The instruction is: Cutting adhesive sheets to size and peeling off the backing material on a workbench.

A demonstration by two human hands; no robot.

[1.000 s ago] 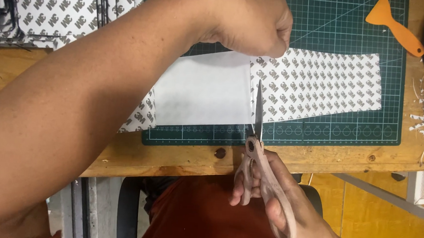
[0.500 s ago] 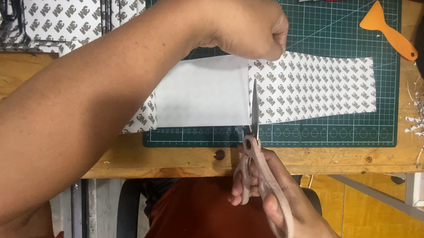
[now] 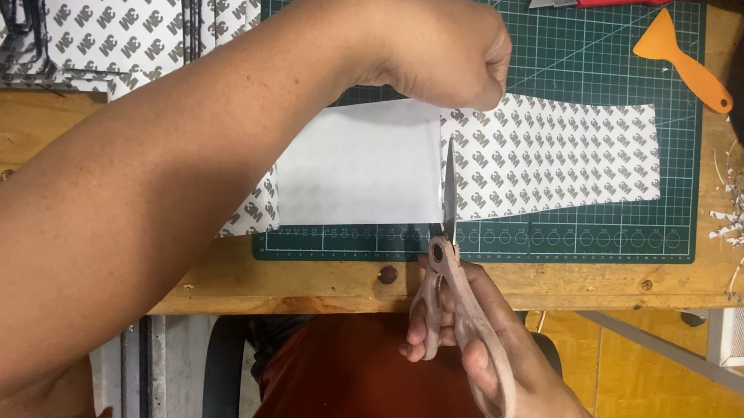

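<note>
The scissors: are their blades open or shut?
Nearly shut: the scissors show one thin blade line across the sheet, gripped by the right hand.

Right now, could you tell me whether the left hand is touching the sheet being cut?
Touching. The head view shows the left hand pinching the top edge of the sheet, just above the scissors.

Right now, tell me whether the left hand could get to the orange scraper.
Probably yes, once it lets go: the left hand pinches the patterned sheet, and the orange scraper lies uncovered on the green cutting mat further right, nothing between them.
</note>
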